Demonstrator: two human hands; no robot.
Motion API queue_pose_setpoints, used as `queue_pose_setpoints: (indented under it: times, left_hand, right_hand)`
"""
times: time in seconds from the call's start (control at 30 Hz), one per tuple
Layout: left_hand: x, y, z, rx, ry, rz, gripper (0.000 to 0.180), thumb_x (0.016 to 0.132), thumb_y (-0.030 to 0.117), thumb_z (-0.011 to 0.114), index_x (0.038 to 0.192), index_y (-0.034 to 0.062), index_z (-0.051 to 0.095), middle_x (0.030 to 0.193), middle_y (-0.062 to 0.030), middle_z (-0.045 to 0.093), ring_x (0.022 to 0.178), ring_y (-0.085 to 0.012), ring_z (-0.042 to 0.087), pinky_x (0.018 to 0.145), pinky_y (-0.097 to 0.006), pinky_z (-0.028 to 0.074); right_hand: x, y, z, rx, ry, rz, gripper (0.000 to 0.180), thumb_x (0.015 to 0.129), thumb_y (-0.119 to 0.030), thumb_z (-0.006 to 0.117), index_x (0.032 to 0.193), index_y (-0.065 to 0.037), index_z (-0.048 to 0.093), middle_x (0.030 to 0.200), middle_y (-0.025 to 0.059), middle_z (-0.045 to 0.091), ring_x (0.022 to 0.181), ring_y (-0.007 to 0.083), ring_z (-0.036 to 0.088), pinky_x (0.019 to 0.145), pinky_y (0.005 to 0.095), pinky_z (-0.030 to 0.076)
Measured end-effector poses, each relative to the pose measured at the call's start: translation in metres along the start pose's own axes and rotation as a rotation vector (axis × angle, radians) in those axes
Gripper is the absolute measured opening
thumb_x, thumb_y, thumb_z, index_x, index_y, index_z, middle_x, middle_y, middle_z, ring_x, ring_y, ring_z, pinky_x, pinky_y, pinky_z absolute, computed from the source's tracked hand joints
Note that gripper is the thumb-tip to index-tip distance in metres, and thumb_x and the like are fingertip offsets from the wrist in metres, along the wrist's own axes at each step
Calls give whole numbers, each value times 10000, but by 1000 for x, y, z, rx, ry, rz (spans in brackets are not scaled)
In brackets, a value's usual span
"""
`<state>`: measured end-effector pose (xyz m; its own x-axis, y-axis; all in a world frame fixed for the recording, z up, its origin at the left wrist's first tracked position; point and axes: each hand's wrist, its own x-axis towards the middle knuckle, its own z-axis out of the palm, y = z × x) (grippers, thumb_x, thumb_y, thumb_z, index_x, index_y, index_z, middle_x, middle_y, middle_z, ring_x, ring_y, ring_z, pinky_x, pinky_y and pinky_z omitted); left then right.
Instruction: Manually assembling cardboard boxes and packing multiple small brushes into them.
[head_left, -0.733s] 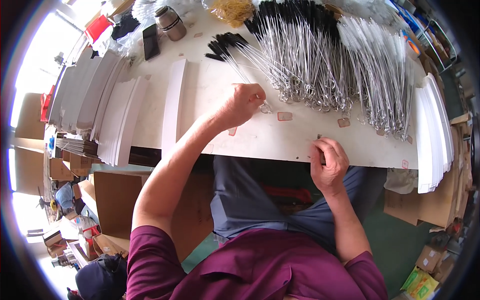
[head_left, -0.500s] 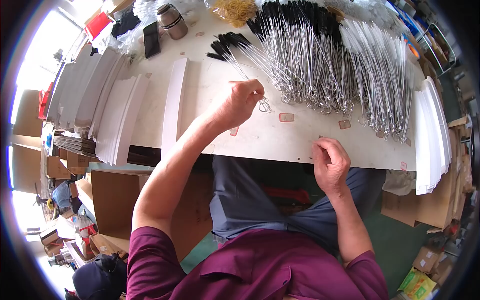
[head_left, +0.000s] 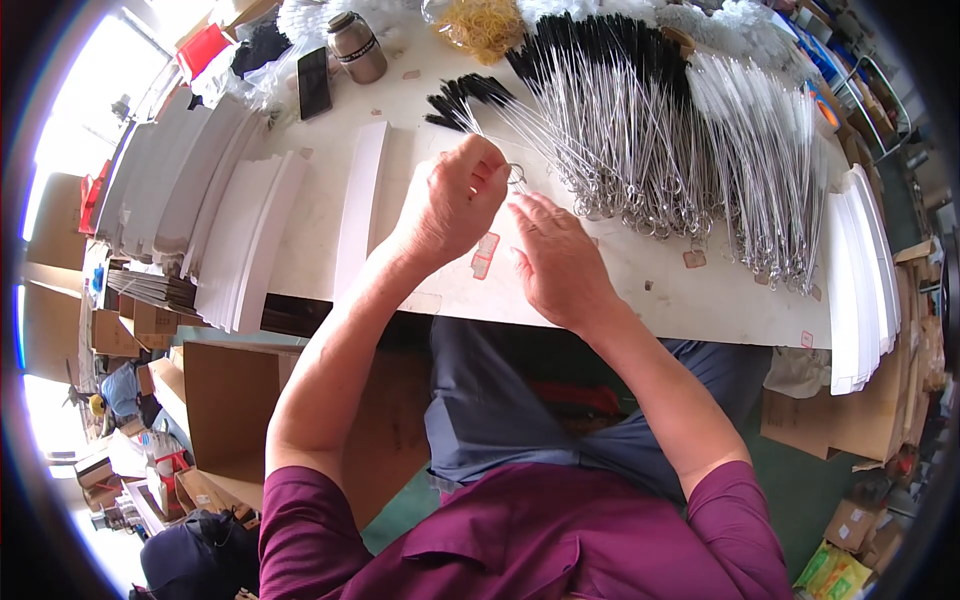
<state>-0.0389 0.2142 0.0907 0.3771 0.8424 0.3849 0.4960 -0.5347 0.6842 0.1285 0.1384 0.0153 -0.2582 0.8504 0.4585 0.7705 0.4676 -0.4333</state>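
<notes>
My left hand (head_left: 458, 195) is closed around the wire stems of a few thin cleaning brushes. Their black bristle ends (head_left: 455, 108) point away toward the back of the table, and a wire loop end (head_left: 516, 175) sticks out beside my fingers. My right hand (head_left: 562, 262) is close by on the right, its fingers stretched out flat at the loop end; whether they touch it I cannot tell. Beyond both hands lies a large heap of black-bristled wire brushes (head_left: 625, 130), loops toward me. Right of it is a pile of white-bristled brushes (head_left: 765, 170).
A folded white card strip (head_left: 360, 200) lies left of my hands, with stacks of white card (head_left: 245, 240) further left. More white strips (head_left: 862, 280) hang over the right edge. A phone (head_left: 313, 84), metal flask (head_left: 357, 48) and bag of yellow rubber bands (head_left: 480, 28) sit at the back.
My right hand has moved up and left from the table's front edge to the loop ends, its fingers straightening. My left hand, still gripping the brushes, has shifted slightly left.
</notes>
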Motion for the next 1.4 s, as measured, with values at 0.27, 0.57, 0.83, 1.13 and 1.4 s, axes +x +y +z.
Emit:
queue_pose_setpoints:
  times: [0.27,0.57,0.83,1.13,1.4]
  left_hand:
    - [35,7,-65,-223,359,23,74,948,29,610,986,-30,636,982,-162,731,836,-196,754,698,-314,628]
    - [47,31,-150,-415,627,171,162,978,12,520,1029,-98,626,1011,-201,696,928,-294,754,774,-374,659]
    - [4,91,-131,-425,627,183,193,1016,66,532,1053,-104,615,1049,-257,705,958,-345,750,804,-426,644]
    - [-59,150,-47,-565,427,254,78,1009,27,457,959,-1,405,1159,-339,651,944,-370,718,804,-468,608]
    - [-88,157,23,-558,21,531,190,979,62,602,1022,-39,447,1263,-372,599,1035,-374,725,857,-423,627]
  right_hand:
    - [2,10,16,-115,-117,0,559,1008,-259,547,1417,120,509,1507,238,500,1466,333,393,1242,408,293]
    - [2,8,17,-141,-126,25,598,1014,-288,543,1448,118,474,1536,231,470,1481,332,368,1249,407,281]
    - [-3,11,3,-89,89,-46,498,999,-269,607,1360,72,565,1400,222,584,1383,363,493,1202,420,359]
    - [1,-72,-99,1752,-35,382,894,1062,-677,239,1472,96,424,1337,235,633,1254,318,615,1086,443,468]
    - [-31,-47,-154,1871,322,439,621,1122,-491,312,1383,41,500,1109,228,725,983,326,724,925,446,564]
